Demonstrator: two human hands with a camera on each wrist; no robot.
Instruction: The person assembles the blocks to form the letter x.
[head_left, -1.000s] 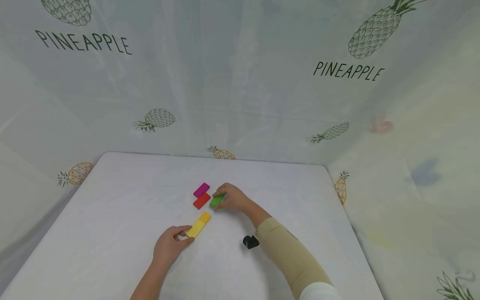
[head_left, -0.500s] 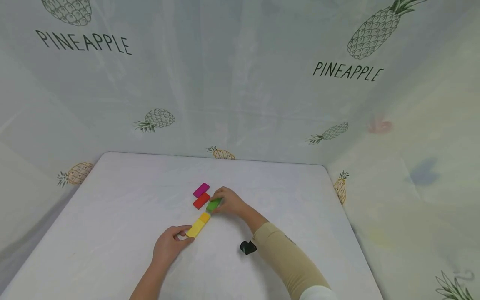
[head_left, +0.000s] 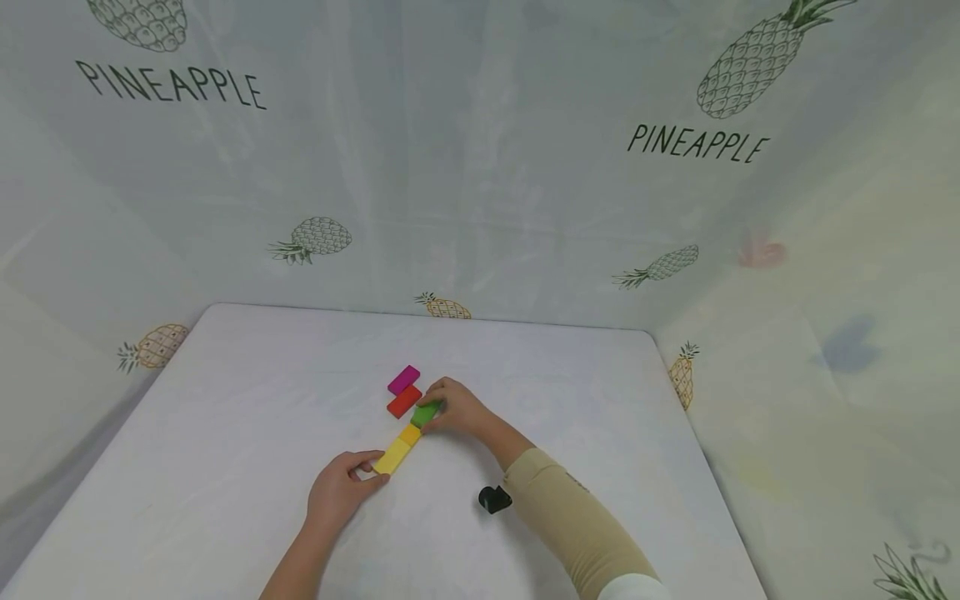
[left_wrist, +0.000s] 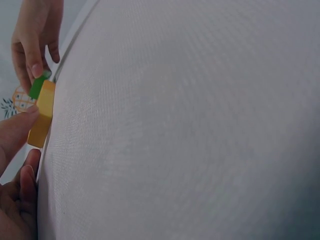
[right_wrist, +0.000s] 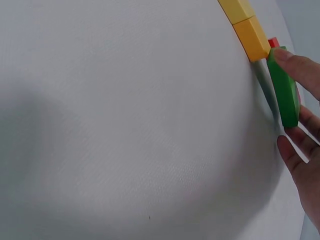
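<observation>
Gripping: right hand point(head_left: 459, 410), one green block point(head_left: 425, 414); left hand point(head_left: 334, 495), one yellow block point(head_left: 392, 457); fingers clamped on each; one orange block point(head_left: 409, 434) abutting yellow; one red block point(head_left: 404, 402), one magenta block point(head_left: 403, 380)

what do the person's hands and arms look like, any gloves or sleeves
Both the left hand and right hand are ungloved. The left forearm is bare as far as it shows. The right arm wears a tan sleeve with a small dark marking, too small to read, and white material farther up.
</observation>
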